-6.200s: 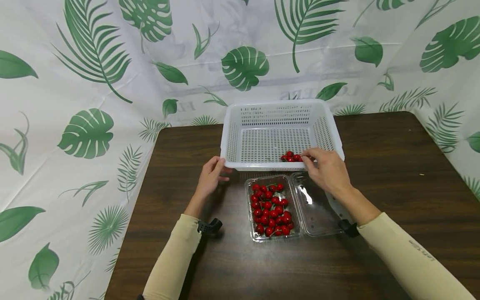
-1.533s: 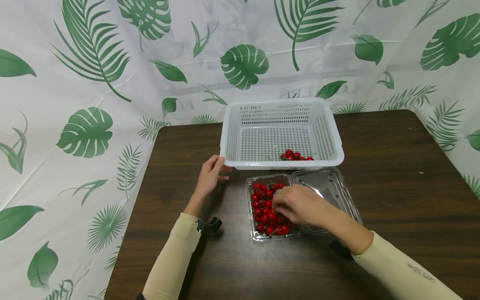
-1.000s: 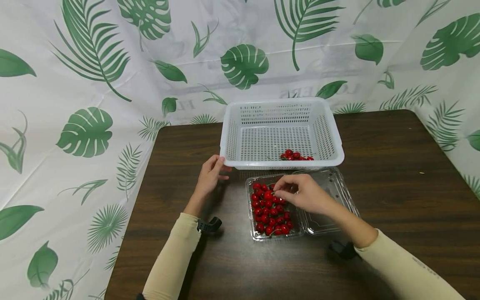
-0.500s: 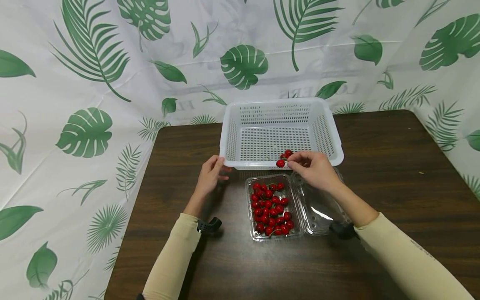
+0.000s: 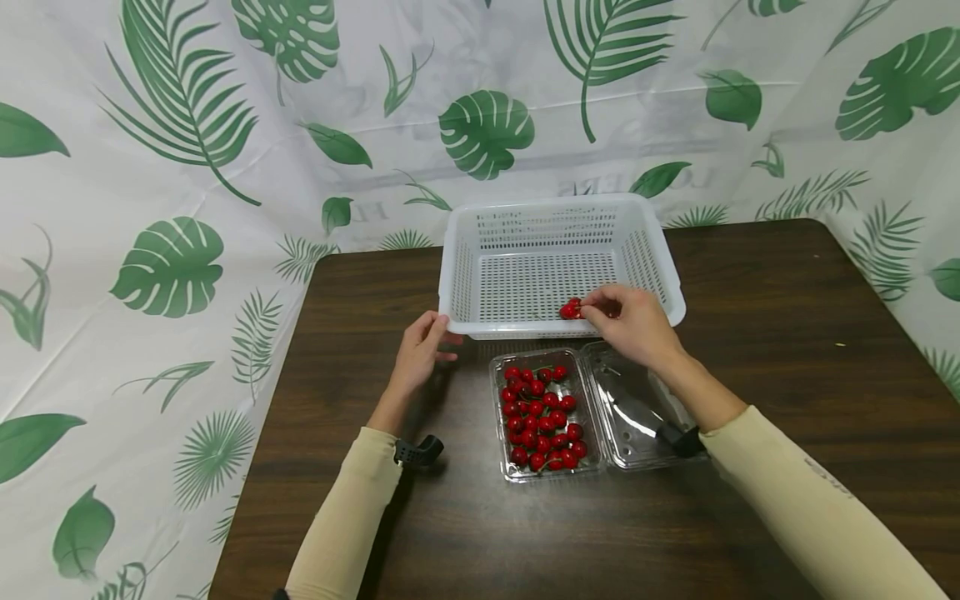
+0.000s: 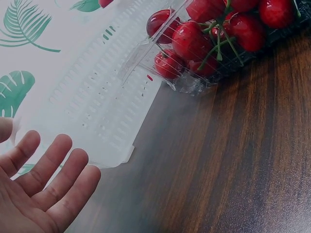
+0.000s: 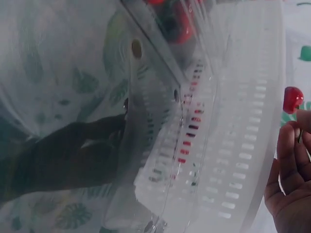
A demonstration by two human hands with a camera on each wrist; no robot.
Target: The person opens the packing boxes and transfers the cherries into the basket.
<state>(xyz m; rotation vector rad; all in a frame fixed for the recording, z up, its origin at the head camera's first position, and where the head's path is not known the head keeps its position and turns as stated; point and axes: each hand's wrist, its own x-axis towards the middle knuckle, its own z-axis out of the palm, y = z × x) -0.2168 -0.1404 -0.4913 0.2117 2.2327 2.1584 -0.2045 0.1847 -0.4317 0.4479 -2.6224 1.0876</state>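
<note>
A white perforated basket (image 5: 540, 279) stands at the table's far middle. In front of it lies an open clear clamshell (image 5: 517, 471) filled with red cherries (image 5: 542, 412), its lid (image 5: 633, 412) folded out to the right. My right hand (image 5: 596, 307) reaches over the basket's near right rim and pinches a cherry (image 5: 570, 310) low inside it. The right wrist view shows that cherry (image 7: 292, 98) at my fingertips (image 7: 289, 141). My left hand (image 5: 437, 332) rests with relaxed fingers against the basket's near left corner. In the left wrist view its fingers (image 6: 48, 167) lie straight beside the basket (image 6: 97, 102).
The dark wooden table (image 5: 787, 333) is bare on its right and left sides. A leaf-printed cloth (image 5: 187, 167) hangs behind and to the left. A black wrist mount (image 5: 420, 451) sits on each forearm.
My right hand picked a cherry out of the clamshell, lifted it over the basket's near rim and lowered it inside. The left hand stayed at the basket's corner.
</note>
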